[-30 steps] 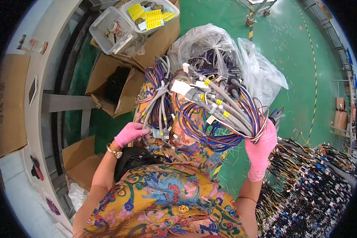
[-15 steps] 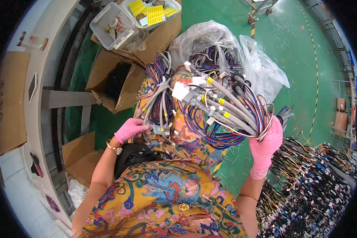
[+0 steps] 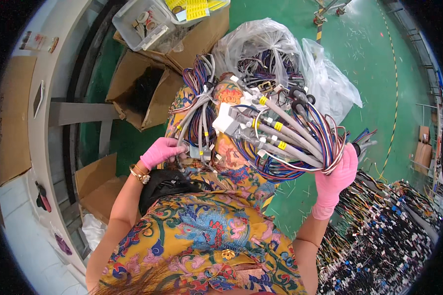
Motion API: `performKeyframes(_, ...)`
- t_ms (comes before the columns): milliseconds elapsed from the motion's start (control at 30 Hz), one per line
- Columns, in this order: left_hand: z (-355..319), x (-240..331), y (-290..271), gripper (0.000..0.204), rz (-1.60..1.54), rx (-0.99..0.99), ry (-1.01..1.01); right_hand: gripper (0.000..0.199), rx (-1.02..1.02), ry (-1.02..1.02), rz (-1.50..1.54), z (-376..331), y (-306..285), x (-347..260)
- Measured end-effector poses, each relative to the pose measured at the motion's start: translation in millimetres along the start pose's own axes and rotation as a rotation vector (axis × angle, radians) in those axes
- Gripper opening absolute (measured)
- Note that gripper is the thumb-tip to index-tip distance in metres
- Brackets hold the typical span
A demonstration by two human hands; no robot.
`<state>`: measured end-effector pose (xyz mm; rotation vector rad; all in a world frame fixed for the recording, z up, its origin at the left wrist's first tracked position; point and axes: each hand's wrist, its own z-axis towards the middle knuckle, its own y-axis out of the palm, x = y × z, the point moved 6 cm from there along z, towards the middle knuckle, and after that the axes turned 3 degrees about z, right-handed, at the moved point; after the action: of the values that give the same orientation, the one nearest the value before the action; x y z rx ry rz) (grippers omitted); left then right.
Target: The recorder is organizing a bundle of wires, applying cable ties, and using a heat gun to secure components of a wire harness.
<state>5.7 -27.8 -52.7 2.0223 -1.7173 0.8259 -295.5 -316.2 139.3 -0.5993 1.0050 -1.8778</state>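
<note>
Centrally, two tied wire-harness bundles lie over the wearer's patterned trousers (image 3: 229, 93), one to each hand. The right-hand bundle (image 3: 300, 137) extends up and to the left from the right hand (image 3: 336, 169), which clasps it at its lower-right end, where the coloured wires fold into a loop. Its long axis slopes obliquely; the grey cable ends, with yellow bands and white tags, point away from that grip toward the left-hand bundle (image 3: 200, 105), and the foremost tags come just beside it.

The left-hand bundle rests on the left thigh, its long axis running nearly straight out from the body. The left hand (image 3: 162, 151) is the nearer to it, at its lower-left end; thumb and fingers appear pinched on a grey cable end, partly hidden by the glove. The right hand is separated from this bundle by the full spread of its own load.

Beyond the knees, a clear plastic bag (image 3: 261, 34) with further harnesses backs the right-hand bundle. To the left stands an open cardboard box (image 3: 120, 91); a harness heap (image 3: 384, 241) occupies the lower right, near the right forearm.
</note>
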Motion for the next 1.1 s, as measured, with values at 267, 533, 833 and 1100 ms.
performKeyframes(267, 0.8, -2.0, -1.2, 0.033, -0.019, -0.038, -0.027, 0.049, 0.052, -0.038, -0.008, 8.7, 1.0, 2.9)
performKeyframes(533, 1.2, 0.4, -0.9, 0.034, 0.021, -0.044, -0.025, 0.047, 0.021, -0.079, -0.038, 8.1, 4.9, 6.7)
performKeyframes(833, 0.5, -0.9, -0.5, 0.034, -0.026, -0.048, -0.061, 0.050, -0.019, -0.088, -0.027, 12.0, 14.3, 8.2)
performKeyframes(1100, 1.9, -0.8, -1.3, 0.032, -0.046, -0.055, -0.070, 0.047, -0.043, -0.106, -0.009, 17.8, 29.4, 13.0)
